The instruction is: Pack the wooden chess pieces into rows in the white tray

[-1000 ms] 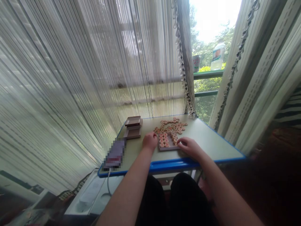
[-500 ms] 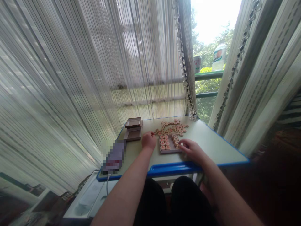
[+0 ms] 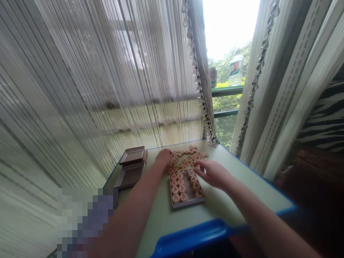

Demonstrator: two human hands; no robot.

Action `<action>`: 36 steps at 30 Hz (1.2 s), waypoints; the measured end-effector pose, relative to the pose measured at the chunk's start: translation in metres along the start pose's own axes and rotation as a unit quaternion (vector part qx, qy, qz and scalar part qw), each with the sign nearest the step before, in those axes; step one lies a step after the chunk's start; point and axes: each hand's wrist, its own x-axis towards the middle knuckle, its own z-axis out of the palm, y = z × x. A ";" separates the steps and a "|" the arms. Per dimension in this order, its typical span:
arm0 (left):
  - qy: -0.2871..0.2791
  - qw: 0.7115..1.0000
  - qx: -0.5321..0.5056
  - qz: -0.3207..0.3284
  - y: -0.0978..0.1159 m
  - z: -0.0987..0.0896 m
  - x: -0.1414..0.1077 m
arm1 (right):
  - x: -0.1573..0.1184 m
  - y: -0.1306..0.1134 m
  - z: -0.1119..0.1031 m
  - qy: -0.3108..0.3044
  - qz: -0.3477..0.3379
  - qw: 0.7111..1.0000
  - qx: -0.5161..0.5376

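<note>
My left hand (image 3: 163, 157) is over the far left part of a loose spread of round wooden Chinese chess pieces (image 3: 184, 165). Its fingers are bent together at the pieces; whatever they pinch is hidden. My right hand (image 3: 212, 172) hovers at the tray's far right corner, beside the pile. Its fingers are curled, the thumb stands apart, and no piece shows between them. Below both hands sits a shallow tray (image 3: 188, 205). Two columns of red-marked pieces (image 3: 178, 188) fill its left side. A column of dark-marked pieces (image 3: 196, 186) runs along the right, with bare tray floor between.
Two shallow box parts (image 3: 131, 175), one resting partly on the other, lie at the table's left. A pixelated object (image 3: 94, 218) is nearer on that side. The pale table (image 3: 242, 179) has a blue edge (image 3: 193, 234). String curtains (image 3: 120, 89) hang behind; a bottle (image 3: 236, 70) stands by the window.
My view has moved closer to the table. Both hands have gone farther forward: the left to the far pieces, the right from the tray's near right side to its far corner.
</note>
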 end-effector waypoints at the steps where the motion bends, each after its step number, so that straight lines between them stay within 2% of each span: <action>1: -0.012 1.000 0.008 0.000 -0.001 0.001 0.006 | 0.011 0.000 0.001 -0.005 -0.002 1.000 -0.030; 4: 0.014 1.000 0.024 0.011 -0.005 0.008 0.016 | 0.037 0.004 0.011 -0.001 -0.037 0.994 -0.104; 6: 0.011 0.999 0.037 0.013 -0.008 0.012 0.019 | 0.045 0.009 0.022 0.027 -0.045 0.995 -0.090; 8: -0.019 0.999 0.044 0.008 -0.010 0.015 0.022 | 0.046 0.017 0.031 0.030 -0.028 0.998 -0.057; 13: -0.045 0.998 0.027 0.026 -0.016 0.015 0.027 | 0.043 0.036 0.041 0.013 0.049 0.999 0.015; 19: -0.065 0.997 -0.009 0.039 -0.016 0.015 0.026 | 0.048 0.039 0.045 0.017 0.057 0.996 0.061; 23: -0.054 0.996 -0.058 0.030 -0.015 0.016 0.024 | 0.048 0.037 0.046 0.014 0.064 0.994 0.093; 26: -0.032 0.990 -0.140 0.013 -0.013 0.014 0.023 | 0.047 0.037 0.046 0.012 0.062 0.992 0.106; 29: -0.032 0.957 -0.286 0.019 -0.008 0.010 0.021 | 0.047 0.039 0.046 0.026 0.048 0.994 0.096; 33: -0.129 0.868 -0.477 0.041 0.004 0.007 0.016 | 0.046 0.041 0.045 0.064 0.027 0.992 0.103; 36: -0.191 0.818 -0.542 0.037 0.011 0.009 0.011 | 0.045 0.041 0.046 0.082 0.011 0.989 0.123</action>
